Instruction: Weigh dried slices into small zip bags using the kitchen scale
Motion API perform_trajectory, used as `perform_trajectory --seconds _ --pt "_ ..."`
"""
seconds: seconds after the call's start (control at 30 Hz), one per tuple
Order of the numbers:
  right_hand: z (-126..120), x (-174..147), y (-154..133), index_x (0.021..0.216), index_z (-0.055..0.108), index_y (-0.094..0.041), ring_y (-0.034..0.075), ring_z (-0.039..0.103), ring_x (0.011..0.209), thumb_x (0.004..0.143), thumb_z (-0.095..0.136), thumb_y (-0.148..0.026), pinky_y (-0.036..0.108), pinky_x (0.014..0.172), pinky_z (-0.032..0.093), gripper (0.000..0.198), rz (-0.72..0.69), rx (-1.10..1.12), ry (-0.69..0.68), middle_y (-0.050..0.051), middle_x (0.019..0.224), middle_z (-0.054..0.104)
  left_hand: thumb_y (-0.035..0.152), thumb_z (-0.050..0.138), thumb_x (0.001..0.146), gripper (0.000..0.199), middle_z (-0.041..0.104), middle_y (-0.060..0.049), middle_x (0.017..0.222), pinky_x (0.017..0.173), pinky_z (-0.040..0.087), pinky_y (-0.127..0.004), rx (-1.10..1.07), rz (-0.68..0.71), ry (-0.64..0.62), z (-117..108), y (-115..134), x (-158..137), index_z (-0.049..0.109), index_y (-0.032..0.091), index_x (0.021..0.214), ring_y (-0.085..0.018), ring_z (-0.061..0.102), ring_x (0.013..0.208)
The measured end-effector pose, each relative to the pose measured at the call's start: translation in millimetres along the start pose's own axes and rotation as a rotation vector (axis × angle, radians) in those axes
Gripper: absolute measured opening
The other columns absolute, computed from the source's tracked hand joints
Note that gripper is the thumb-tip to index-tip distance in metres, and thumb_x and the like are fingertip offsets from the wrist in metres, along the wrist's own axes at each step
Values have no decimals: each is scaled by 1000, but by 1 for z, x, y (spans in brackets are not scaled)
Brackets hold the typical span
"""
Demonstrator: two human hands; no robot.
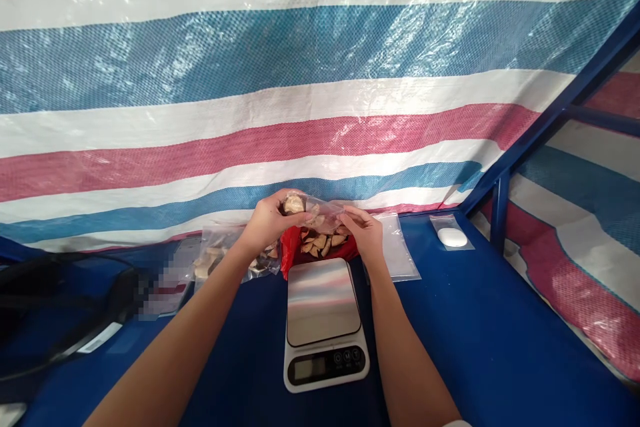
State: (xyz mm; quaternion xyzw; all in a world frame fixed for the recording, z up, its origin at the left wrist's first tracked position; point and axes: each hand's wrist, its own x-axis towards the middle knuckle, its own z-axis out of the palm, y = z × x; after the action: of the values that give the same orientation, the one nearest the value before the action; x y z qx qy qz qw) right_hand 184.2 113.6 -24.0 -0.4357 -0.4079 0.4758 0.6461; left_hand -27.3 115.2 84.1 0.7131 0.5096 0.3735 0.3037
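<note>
At the far side of the worktop (440,333), just above the open red bag (289,250), you hold a clear bag (327,209) between both hands; the fingers of your left hand (267,219) are clamped on its left end, beside the bulge of slices; the fingers of your right hand (367,235) pinch its right edge; whether its mouth is sealed cannot be told.

Judge the work as partway along: the clear bag already has slices in it; the bagged slices (210,260) to the left of the red bag, partly behind your left forearm, appear to be a finished portion; what is left seems to be the loose slices (324,243) in the red bag and the flat plastic bags (400,250) beside your right hand, which look unfilled; the kitchen scale (324,303) stands on the near side of the red bag, with no legible figure on its display (310,368).

Note the appearance of the clear bag: thin, glossy and creased; it sags between your hands; the slices show through as pale, cream pieces, gathered mostly toward the left end; the loose slices below are tan with darker rims.
</note>
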Motion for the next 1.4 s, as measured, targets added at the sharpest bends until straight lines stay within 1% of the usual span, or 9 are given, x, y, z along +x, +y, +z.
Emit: perform_trajectory --seconds 0.2,0.33,0.47,0.63,0.8,0.9,1.03,1.17,1.4 --pt "-6 4 5 93 78 -19 25 74 81 64 85 -48 38 74 64 41 -9 25 88 5 85 79 60 79 70 60 76 -6 97 79 55 -35 76 19 -84 2 0 9 71 19 113 -27 69 89" --pt "-8 5 6 91 78 -19 22 72 69 68 83 -47 36 69 62 37 -20 -12 79 4 80 78 61 76 72 62 76 -7 103 83 55 -36 94 26 -90 2 -4 10 71 19 118 -27 69 92" --pt "-9 5 8 91 77 -19 22 71 69 70 80 -47 35 68 61 35 -32 -45 87 4 79 77 62 72 76 55 77 -7 102 82 56 -35 59 42 -104 2 -7 7 74 19 110 -27 69 93" --pt "-10 5 13 93 77 -19 22 72 73 73 78 -46 35 71 61 34 -31 -81 52 6 85 78 67 62 83 54 78 -7 102 85 55 -34 75 33 -43 1 -4 4 77 18 100 -28 70 96" --pt "-9 4 12 95 78 -20 24 74 80 77 75 -45 35 76 61 31 -58 -172 20 6 91 79 74 54 85 62 78 -6 108 92 54 -34 89 57 -13 -1 -3 7 79 20 103 -29 70 102" --pt "-8 1 6 92 79 -22 24 74 85 78 73 -43 35 81 60 26 -98 -235 -19 5 91 79 75 53 86 62 78 -7 110 91 55 -34 132 79 -1 -5 -2 8 79 21 106 -29 71 102" --pt "-7 -2 1 93 80 -22 24 73 84 79 73 -43 34 81 59 26 -106 -248 -42 4 90 79 75 52 87 62 78 -6 109 90 55 -32 174 114 8 -9 4 10 79 22 105 -27 72 100" --pt "-7 -2 -1 92 80 -22 23 73 84 78 75 -43 33 80 58 26 -118 -227 -6 4 90 79 76 50 87 64 79 -6 105 87 55 -31 192 129 9 -7 11 11 79 20 103 -27 72 98" --pt "-9 -1 -5 90 80 -21 23 72 86 79 74 -43 34 82 58 25 -164 -208 82 5 91 79 74 50 89 63 79 -6 90 79 55 -29 168 110 9 -2 18 12 78 19 98 -24 72 84"
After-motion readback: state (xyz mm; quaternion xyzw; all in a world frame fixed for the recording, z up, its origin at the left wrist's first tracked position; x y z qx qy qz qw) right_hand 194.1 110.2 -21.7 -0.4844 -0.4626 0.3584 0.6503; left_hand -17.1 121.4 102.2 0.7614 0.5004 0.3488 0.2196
